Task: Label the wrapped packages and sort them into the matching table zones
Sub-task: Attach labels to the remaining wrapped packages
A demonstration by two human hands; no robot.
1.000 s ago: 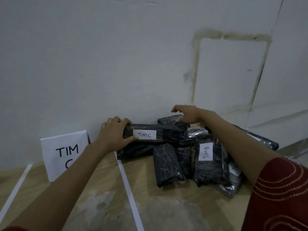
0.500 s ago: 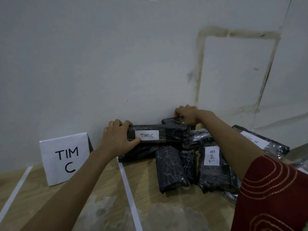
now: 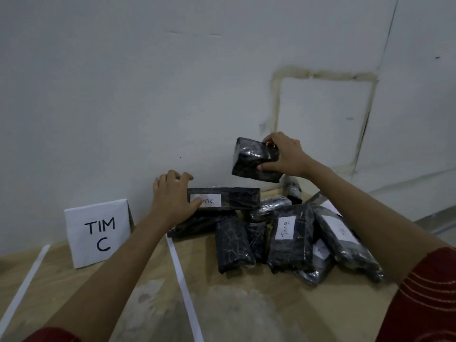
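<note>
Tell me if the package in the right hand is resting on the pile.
No, the right hand holds the package in the air, clear above the pile.

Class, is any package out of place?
Yes: the TIM C package held by the left hand lies right of the tape line, though the TIM C sign stands left of it. The right hand holds a second package.

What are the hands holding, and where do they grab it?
The right hand holds a black package in the air by its right end. The left hand grips the TIM C package at its left end.
</note>
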